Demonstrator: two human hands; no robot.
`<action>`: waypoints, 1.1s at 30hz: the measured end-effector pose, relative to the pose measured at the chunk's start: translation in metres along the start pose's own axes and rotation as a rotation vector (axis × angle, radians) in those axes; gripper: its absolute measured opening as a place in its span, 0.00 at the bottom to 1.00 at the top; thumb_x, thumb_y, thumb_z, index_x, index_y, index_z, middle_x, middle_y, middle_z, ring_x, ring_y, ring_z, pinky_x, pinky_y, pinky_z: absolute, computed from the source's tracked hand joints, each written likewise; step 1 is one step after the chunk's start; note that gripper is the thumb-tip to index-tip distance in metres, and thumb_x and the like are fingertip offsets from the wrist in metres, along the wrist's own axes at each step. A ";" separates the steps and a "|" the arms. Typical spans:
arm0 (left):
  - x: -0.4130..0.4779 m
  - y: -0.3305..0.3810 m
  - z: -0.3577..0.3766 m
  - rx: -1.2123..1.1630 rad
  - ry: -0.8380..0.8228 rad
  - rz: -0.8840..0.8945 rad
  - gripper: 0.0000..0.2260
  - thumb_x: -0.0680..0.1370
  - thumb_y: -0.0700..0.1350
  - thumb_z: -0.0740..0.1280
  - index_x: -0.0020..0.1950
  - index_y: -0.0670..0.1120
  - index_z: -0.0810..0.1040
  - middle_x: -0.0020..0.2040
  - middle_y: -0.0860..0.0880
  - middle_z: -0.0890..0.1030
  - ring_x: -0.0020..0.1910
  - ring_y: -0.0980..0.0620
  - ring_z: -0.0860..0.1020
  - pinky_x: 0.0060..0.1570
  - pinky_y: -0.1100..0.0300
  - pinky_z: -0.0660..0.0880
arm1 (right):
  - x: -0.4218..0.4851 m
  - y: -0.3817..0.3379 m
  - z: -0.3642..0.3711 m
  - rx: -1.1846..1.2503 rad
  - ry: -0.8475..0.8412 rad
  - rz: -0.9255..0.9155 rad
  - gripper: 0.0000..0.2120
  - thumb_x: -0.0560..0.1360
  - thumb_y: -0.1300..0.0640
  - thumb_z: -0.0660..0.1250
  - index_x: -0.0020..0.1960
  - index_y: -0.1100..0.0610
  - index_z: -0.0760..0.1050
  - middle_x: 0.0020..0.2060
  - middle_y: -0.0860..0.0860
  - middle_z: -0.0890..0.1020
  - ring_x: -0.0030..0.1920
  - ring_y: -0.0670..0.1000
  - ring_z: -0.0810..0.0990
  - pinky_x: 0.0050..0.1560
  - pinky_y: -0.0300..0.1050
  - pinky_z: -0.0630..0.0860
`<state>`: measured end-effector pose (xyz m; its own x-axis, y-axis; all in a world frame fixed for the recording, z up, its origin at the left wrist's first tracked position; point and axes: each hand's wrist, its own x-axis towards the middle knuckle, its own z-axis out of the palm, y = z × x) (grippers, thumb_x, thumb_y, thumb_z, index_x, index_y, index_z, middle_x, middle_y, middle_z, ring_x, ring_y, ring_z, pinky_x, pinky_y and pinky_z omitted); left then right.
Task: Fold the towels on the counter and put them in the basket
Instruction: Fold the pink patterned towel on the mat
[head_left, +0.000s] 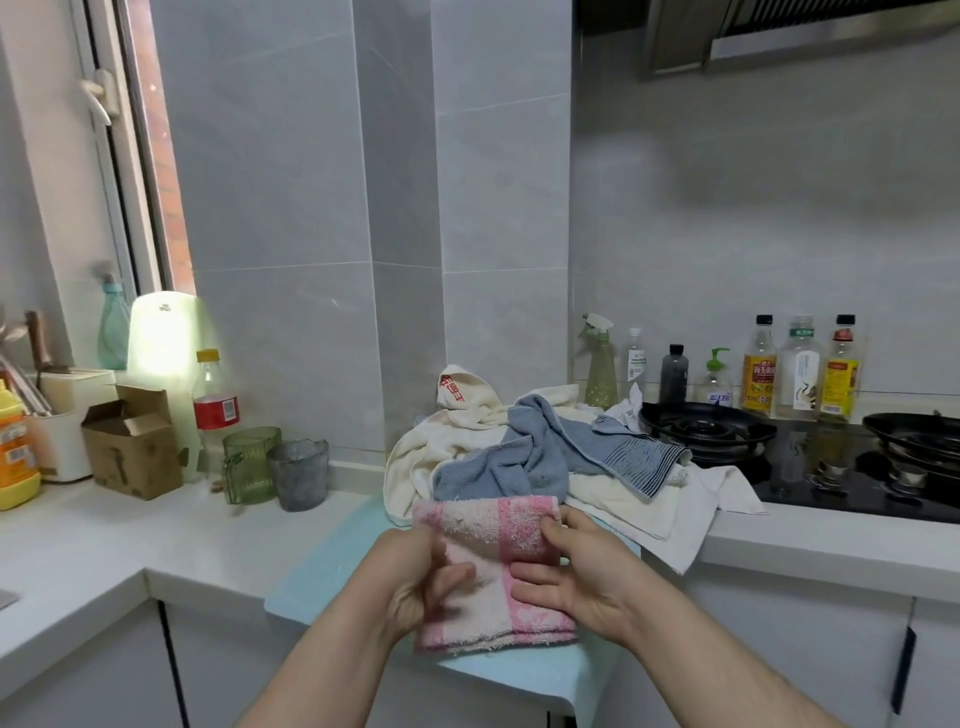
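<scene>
Your pink-and-white towel (483, 597) lies folded into a small rectangle on a light blue mat (332, 566) that covers the corner of the white counter (156, 535), right in front of you. Your left hand (415, 577) is at the towel's left side with its fingers curled, pinching the cloth between thumb and fingertips. Your right hand (582, 571) is on the towel's right side. Its thumb lies over the darker pink band near the far corner and its fingers lie across the cloth just below, so that the band sits gripped between them. Just behind the pink towel is the unfolded heap: a blue-grey towel (519, 457) lies crumpled on top of a cream towel (415, 457), and white cloth hangs over the counter's front edge. To the right of the heap is a black gas hob (810, 467), with a green spray bottle (600, 364) behind it. To your left stand a green glass mug (249, 452) and an open cardboard box (132, 447).
</scene>
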<state>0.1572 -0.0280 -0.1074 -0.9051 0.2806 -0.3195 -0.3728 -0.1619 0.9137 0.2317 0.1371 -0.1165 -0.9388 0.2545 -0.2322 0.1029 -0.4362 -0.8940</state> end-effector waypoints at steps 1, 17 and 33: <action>0.001 0.000 0.001 -0.010 0.023 0.001 0.08 0.77 0.26 0.53 0.47 0.33 0.70 0.40 0.37 0.75 0.24 0.44 0.80 0.21 0.59 0.76 | -0.001 0.000 0.000 -0.007 0.002 -0.012 0.07 0.82 0.59 0.59 0.59 0.54 0.71 0.60 0.63 0.76 0.56 0.67 0.78 0.50 0.61 0.80; 0.022 0.006 -0.018 0.034 -0.226 -0.004 0.11 0.75 0.29 0.60 0.53 0.41 0.75 0.47 0.38 0.77 0.43 0.40 0.80 0.37 0.51 0.83 | 0.012 -0.001 -0.015 0.163 -0.058 -0.037 0.13 0.76 0.64 0.59 0.58 0.62 0.76 0.54 0.60 0.78 0.51 0.64 0.80 0.59 0.60 0.76; 0.024 -0.019 -0.027 0.433 -0.092 0.180 0.09 0.72 0.28 0.66 0.46 0.42 0.75 0.42 0.41 0.77 0.37 0.47 0.74 0.35 0.59 0.69 | 0.010 0.005 -0.014 -0.563 0.131 -0.123 0.13 0.71 0.72 0.63 0.45 0.58 0.81 0.32 0.52 0.78 0.27 0.47 0.71 0.28 0.37 0.68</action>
<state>0.1375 -0.0436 -0.1390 -0.9184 0.3698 -0.1409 -0.0745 0.1882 0.9793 0.2277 0.1497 -0.1287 -0.9100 0.3945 -0.1275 0.1885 0.1198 -0.9747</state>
